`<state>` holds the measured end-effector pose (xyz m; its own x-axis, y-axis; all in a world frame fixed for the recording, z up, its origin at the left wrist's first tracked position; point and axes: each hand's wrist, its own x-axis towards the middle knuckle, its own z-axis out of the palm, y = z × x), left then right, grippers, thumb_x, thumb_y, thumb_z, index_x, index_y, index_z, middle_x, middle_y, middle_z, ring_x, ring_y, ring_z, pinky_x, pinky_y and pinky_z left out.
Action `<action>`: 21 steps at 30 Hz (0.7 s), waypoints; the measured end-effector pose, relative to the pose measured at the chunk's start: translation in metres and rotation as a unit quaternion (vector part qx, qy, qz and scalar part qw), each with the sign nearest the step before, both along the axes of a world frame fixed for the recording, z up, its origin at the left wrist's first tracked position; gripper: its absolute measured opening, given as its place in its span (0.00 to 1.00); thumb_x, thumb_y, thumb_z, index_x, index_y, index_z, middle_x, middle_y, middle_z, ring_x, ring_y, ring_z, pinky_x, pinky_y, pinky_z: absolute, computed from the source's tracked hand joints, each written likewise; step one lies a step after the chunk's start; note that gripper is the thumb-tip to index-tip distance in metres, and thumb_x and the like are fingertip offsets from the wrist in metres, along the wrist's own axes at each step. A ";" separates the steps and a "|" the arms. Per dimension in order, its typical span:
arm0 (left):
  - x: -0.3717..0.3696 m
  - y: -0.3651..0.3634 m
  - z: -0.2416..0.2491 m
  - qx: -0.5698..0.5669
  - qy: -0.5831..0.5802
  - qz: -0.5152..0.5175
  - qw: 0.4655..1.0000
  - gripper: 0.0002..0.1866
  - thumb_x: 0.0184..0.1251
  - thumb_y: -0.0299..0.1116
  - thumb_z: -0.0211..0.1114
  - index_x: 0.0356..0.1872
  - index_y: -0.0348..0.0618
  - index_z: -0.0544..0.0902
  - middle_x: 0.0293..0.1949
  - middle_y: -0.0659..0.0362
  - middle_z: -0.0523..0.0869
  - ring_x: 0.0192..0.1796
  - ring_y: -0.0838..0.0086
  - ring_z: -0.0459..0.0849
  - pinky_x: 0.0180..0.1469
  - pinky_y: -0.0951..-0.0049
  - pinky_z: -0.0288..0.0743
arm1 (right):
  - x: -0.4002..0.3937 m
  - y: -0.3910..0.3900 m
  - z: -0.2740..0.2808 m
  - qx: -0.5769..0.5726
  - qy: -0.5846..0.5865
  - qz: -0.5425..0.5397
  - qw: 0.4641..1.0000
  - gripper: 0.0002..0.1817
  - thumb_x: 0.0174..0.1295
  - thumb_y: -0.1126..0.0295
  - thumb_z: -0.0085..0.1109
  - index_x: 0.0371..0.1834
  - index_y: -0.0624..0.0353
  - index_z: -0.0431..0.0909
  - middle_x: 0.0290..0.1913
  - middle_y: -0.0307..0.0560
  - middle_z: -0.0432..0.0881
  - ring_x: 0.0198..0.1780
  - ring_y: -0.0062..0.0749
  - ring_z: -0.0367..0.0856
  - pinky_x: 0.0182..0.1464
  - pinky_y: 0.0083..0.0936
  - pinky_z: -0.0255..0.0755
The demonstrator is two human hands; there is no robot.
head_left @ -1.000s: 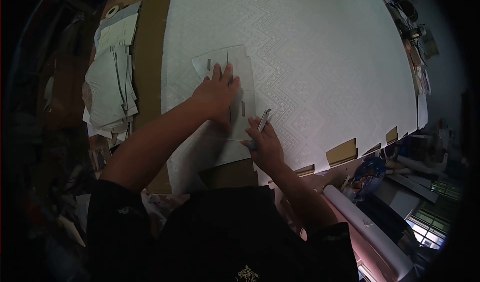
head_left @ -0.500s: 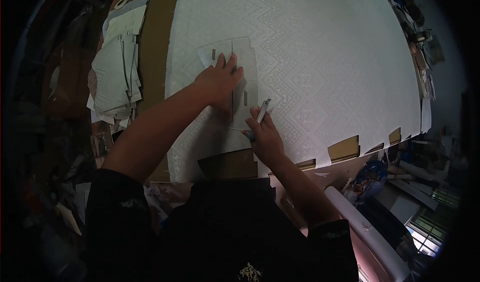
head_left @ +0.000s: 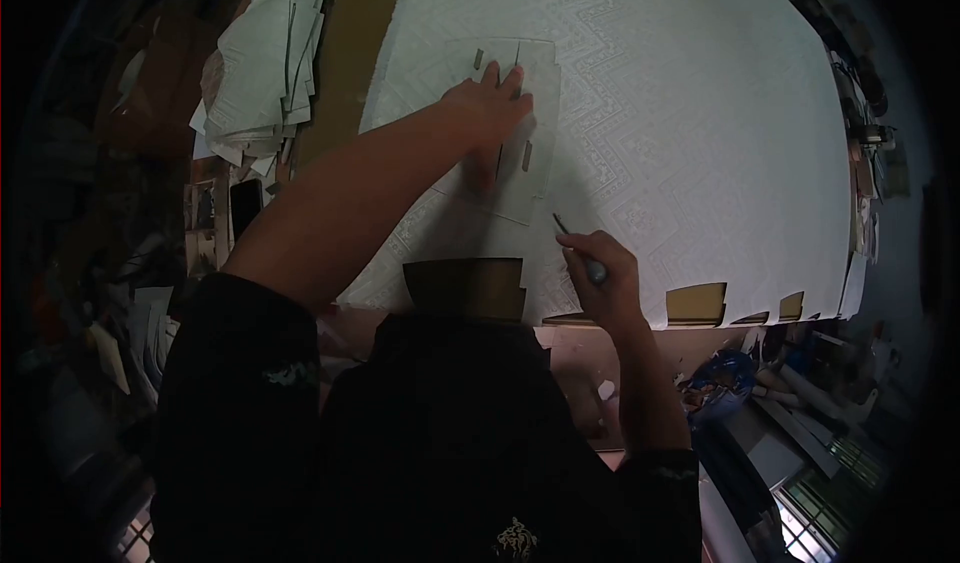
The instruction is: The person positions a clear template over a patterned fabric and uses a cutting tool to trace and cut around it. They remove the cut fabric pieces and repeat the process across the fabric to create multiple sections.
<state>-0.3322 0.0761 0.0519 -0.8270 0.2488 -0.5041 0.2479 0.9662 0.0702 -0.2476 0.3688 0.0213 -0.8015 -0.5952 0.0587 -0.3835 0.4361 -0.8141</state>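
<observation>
My left hand (head_left: pixel 490 113) presses down with fingers spread on a clear template (head_left: pixel 540 103), which lies on white patterned fabric (head_left: pixel 680 143). The template has a dark slit down its middle and small slots beside it. Lower right of the template, my right hand (head_left: pixel 612 275) is closed around a slim knife (head_left: pixel 562 225). Its thin tip points up and left, apart from the template's lower corner; a rounded grey part shows near the palm. Below the template, a cut-out opening (head_left: pixel 465 288) in the fabric shows brown board.
Stacked paper patterns (head_left: pixel 255 73) lie at the left beside a strip of brown board (head_left: pixel 350 53). A dark phone (head_left: pixel 245 203) is below them. More cut-outs (head_left: pixel 697 304) run along the fabric's near edge. A blue bag (head_left: pixel 720 378) sits beyond the near right edge.
My right hand has drawn away from the template to the right, and the knife now points up-left instead of up-right. The left hand stays on the template; the whole view has shifted.
</observation>
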 end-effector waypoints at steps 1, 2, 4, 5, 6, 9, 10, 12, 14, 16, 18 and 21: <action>-0.001 0.000 -0.001 -0.003 0.001 -0.001 1.000 0.77 0.26 0.53 0.94 0.84 0.41 0.56 0.87 0.41 0.47 0.86 0.40 0.50 0.80 0.48 0.68 | -0.004 -0.002 0.001 -0.031 -0.042 0.000 0.999 0.13 0.64 0.75 0.74 0.51 0.57 0.85 0.40 0.52 0.90 0.40 0.45 0.91 0.41 0.34 0.81; -0.001 0.000 -0.001 -0.007 0.003 -0.003 1.000 0.77 0.27 0.53 0.94 0.84 0.42 0.56 0.87 0.41 0.47 0.87 0.40 0.50 0.80 0.49 0.67 | -0.008 -0.004 0.003 -0.031 -0.041 0.001 0.999 0.13 0.64 0.75 0.74 0.51 0.57 0.85 0.40 0.52 0.90 0.40 0.45 0.91 0.41 0.34 0.81; 0.000 0.000 -0.003 -0.007 0.006 0.000 1.000 0.78 0.26 0.53 0.94 0.84 0.42 0.56 0.87 0.41 0.46 0.87 0.40 0.49 0.80 0.49 0.67 | -0.016 -0.009 0.012 0.007 -0.085 0.019 0.996 0.08 0.67 0.78 0.71 0.48 0.60 0.86 0.39 0.52 0.90 0.37 0.39 0.90 0.43 0.31 0.81; 0.000 0.000 -0.004 -0.005 0.006 0.002 1.000 0.78 0.26 0.53 0.94 0.84 0.42 0.56 0.87 0.41 0.46 0.87 0.40 0.49 0.80 0.49 0.67 | -0.020 -0.012 0.018 0.007 -0.084 0.020 0.996 0.08 0.67 0.78 0.71 0.48 0.60 0.86 0.39 0.52 0.90 0.37 0.39 0.90 0.43 0.31 0.81; 0.000 0.001 -0.003 -0.004 0.007 0.003 1.000 0.78 0.26 0.53 0.94 0.84 0.42 0.56 0.87 0.41 0.46 0.87 0.40 0.49 0.80 0.49 0.67 | -0.024 -0.014 0.024 0.030 -0.065 0.054 0.996 0.09 0.67 0.77 0.72 0.48 0.60 0.86 0.38 0.52 0.91 0.37 0.40 0.91 0.43 0.31 0.81; 0.001 0.002 0.000 -0.010 0.003 0.006 1.000 0.78 0.26 0.53 0.94 0.84 0.43 0.56 0.87 0.41 0.47 0.87 0.40 0.49 0.80 0.50 0.67 | -0.035 -0.018 0.030 0.068 -0.038 0.108 0.991 0.10 0.65 0.75 0.74 0.48 0.59 0.86 0.38 0.51 0.91 0.37 0.42 0.91 0.43 0.31 0.81; 0.001 0.001 0.000 -0.008 0.004 0.007 1.000 0.78 0.26 0.53 0.94 0.84 0.43 0.56 0.87 0.41 0.46 0.87 0.40 0.49 0.80 0.50 0.67 | -0.038 -0.019 0.030 0.081 -0.030 0.127 0.988 0.11 0.65 0.73 0.75 0.49 0.59 0.86 0.38 0.51 0.91 0.37 0.44 0.91 0.42 0.32 0.82; 0.001 0.001 -0.001 -0.005 0.005 0.008 1.000 0.78 0.25 0.53 0.94 0.84 0.43 0.56 0.87 0.42 0.46 0.87 0.40 0.49 0.81 0.50 0.67 | -0.042 -0.022 0.028 0.089 -0.030 0.135 0.986 0.11 0.64 0.73 0.75 0.48 0.58 0.86 0.37 0.50 0.91 0.37 0.45 0.91 0.42 0.33 0.82; 0.000 0.000 -0.003 -0.003 0.007 0.006 1.000 0.78 0.25 0.53 0.94 0.84 0.44 0.57 0.87 0.42 0.46 0.87 0.41 0.49 0.81 0.50 0.66 | -0.045 -0.023 0.028 0.098 -0.030 0.143 0.984 0.11 0.63 0.73 0.76 0.47 0.58 0.86 0.37 0.50 0.91 0.37 0.46 0.91 0.42 0.34 0.82; 0.000 0.000 -0.001 -0.001 0.005 0.006 1.000 0.77 0.26 0.53 0.94 0.84 0.44 0.57 0.87 0.42 0.46 0.87 0.40 0.49 0.81 0.50 0.66 | -0.048 -0.025 0.029 0.124 -0.018 0.157 0.980 0.11 0.63 0.73 0.76 0.47 0.57 0.86 0.36 0.50 0.91 0.38 0.46 0.91 0.41 0.35 0.82; 0.001 0.000 0.000 0.000 0.003 0.007 1.000 0.77 0.26 0.53 0.94 0.84 0.44 0.57 0.87 0.42 0.46 0.87 0.40 0.49 0.81 0.50 0.66 | -0.048 -0.026 0.029 0.124 -0.016 0.160 0.979 0.11 0.63 0.73 0.76 0.46 0.57 0.86 0.36 0.50 0.90 0.38 0.46 0.91 0.41 0.35 0.82; 0.002 0.001 0.001 -0.003 0.004 0.007 1.000 0.77 0.27 0.53 0.94 0.84 0.44 0.57 0.87 0.41 0.46 0.87 0.40 0.49 0.81 0.50 0.66 | -0.050 -0.027 0.026 0.129 -0.006 0.168 0.977 0.11 0.63 0.73 0.76 0.46 0.57 0.86 0.37 0.50 0.91 0.38 0.45 0.91 0.42 0.34 0.82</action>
<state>-0.3300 0.0770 0.0531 -0.8340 0.2351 -0.4992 0.2357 0.9698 0.0630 -0.2978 0.3422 0.0468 -0.5577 -0.8186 -0.1375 -0.5310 0.4791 -0.6989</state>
